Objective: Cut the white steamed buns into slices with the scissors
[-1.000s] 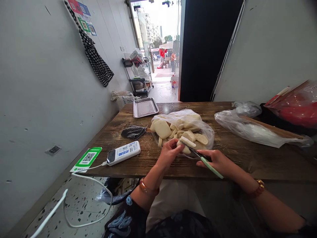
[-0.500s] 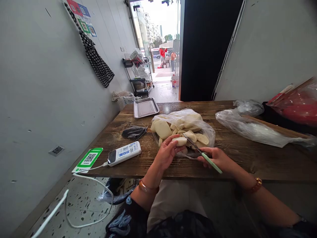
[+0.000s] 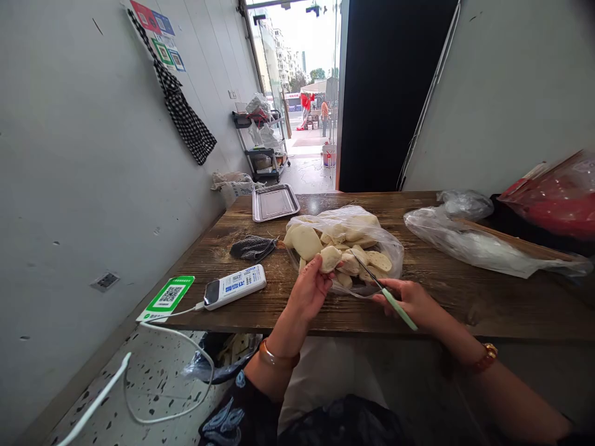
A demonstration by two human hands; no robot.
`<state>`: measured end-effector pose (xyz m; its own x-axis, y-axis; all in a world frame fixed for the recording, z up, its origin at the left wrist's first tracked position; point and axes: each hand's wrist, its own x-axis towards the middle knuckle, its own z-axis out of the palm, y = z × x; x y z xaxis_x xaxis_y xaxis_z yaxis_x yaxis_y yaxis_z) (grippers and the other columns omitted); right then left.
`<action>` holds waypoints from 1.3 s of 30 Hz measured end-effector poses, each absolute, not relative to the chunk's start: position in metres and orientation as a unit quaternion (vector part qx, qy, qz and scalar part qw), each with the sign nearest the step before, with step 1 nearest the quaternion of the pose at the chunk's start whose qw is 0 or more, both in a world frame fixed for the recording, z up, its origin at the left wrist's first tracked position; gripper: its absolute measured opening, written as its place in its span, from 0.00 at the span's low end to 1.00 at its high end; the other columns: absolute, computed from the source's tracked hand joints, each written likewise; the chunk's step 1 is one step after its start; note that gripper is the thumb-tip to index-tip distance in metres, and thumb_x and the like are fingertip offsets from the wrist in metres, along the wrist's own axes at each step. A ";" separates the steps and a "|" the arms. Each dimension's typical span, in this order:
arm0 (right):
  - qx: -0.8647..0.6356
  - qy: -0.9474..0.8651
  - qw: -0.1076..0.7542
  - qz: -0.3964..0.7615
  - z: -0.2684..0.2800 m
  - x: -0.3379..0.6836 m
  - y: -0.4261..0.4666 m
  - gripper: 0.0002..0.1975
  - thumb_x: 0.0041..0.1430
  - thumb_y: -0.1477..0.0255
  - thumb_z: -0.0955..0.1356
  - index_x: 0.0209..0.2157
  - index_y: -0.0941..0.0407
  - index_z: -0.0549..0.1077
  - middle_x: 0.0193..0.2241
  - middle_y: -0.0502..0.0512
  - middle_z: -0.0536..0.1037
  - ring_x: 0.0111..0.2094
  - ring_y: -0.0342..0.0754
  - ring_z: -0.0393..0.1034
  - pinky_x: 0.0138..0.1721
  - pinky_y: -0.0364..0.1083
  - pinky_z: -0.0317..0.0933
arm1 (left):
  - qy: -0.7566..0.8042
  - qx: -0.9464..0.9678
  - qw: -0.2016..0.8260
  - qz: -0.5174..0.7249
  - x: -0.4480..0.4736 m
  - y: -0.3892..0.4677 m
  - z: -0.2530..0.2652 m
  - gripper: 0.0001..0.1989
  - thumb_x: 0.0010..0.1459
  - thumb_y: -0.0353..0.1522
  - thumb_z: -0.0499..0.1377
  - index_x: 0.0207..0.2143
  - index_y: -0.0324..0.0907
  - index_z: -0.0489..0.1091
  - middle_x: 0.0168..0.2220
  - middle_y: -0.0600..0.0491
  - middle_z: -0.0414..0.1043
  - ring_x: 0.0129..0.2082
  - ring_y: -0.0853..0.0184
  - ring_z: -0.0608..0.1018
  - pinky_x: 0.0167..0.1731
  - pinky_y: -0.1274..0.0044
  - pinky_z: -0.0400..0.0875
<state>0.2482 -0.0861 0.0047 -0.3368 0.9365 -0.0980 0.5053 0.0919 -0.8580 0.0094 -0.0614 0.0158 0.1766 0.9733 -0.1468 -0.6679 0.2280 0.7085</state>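
My left hand (image 3: 312, 286) pinches a pale, rounded piece of what looks like steamed bun (image 3: 330, 259) between thumb and fingers, above the near left side of a clear plastic bag (image 3: 394, 244). Similar cut pieces (image 3: 379, 261) lie in the opened bag, along with larger whole ones (image 3: 304, 241). In my right hand (image 3: 404, 298) is a knife (image 3: 398, 310) with a light green handle, its dark narrow blade slanting up and left over the pieces. The blade tip is apart from the piece in my left hand.
Left of the bag lie a dark grey cloth (image 3: 253, 247), a white payment device (image 3: 235, 287) with a cable, and a green code card (image 3: 168, 297). A metal tray (image 3: 276, 203) sits at the far edge. Plastic bags (image 3: 465, 238) lie right. Below, a lined bin (image 3: 227, 356) holds scraps.
The piece in my left hand has been turned so a broader face shows, and it sits slightly higher and further left. The knife blade has come away from it.
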 end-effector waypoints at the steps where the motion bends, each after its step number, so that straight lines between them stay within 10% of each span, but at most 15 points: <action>1: -0.520 -0.702 0.244 0.421 0.003 0.249 -0.083 0.32 0.58 0.52 0.69 0.53 0.64 0.74 0.20 0.51 0.78 0.24 0.50 0.73 0.28 0.46 0.62 | 0.298 0.251 0.724 0.569 0.010 -0.062 0.016 0.20 0.53 0.40 0.68 0.42 0.35 0.73 0.33 0.46 0.79 0.22 0.76 0.73 0.18 0.87 0.62; 12: -0.553 -0.718 0.301 0.295 0.007 0.239 -0.072 0.28 0.56 0.53 0.69 0.51 0.58 0.78 0.35 0.59 0.85 0.39 0.61 0.79 0.41 0.52 0.69 | 0.276 0.281 0.722 0.569 0.014 -0.067 0.021 0.16 0.50 0.34 0.70 0.39 0.38 0.70 0.36 0.50 0.78 0.38 0.62 0.82 0.43 0.70 0.77; 20: -0.513 -0.757 0.268 0.304 0.012 0.246 -0.103 0.35 0.53 0.56 0.72 0.59 0.59 0.70 0.55 0.64 0.77 0.53 0.62 0.73 0.53 0.56 0.66 | 0.285 0.303 0.705 0.574 0.020 -0.066 0.018 0.21 0.46 0.34 0.72 0.42 0.39 0.73 0.38 0.52 0.77 0.32 0.71 0.78 0.27 0.82 0.70; 25: -0.498 -0.773 0.260 0.295 0.014 0.249 -0.108 0.37 0.52 0.58 0.73 0.61 0.57 0.68 0.55 0.63 0.76 0.53 0.62 0.72 0.52 0.56 0.67 | 0.276 0.321 0.690 0.587 0.027 -0.068 0.020 0.24 0.43 0.31 0.74 0.44 0.40 0.72 0.43 0.52 0.76 0.39 0.68 0.78 0.40 0.76 0.76; 39: -0.493 -0.793 0.271 0.233 0.008 0.248 -0.103 0.31 0.54 0.59 0.73 0.58 0.56 0.72 0.53 0.63 0.78 0.51 0.61 0.75 0.51 0.55 0.69 | 0.296 0.356 0.666 0.584 0.027 -0.073 0.020 0.25 0.43 0.34 0.74 0.43 0.39 0.72 0.41 0.51 0.75 0.38 0.68 0.76 0.37 0.74 0.77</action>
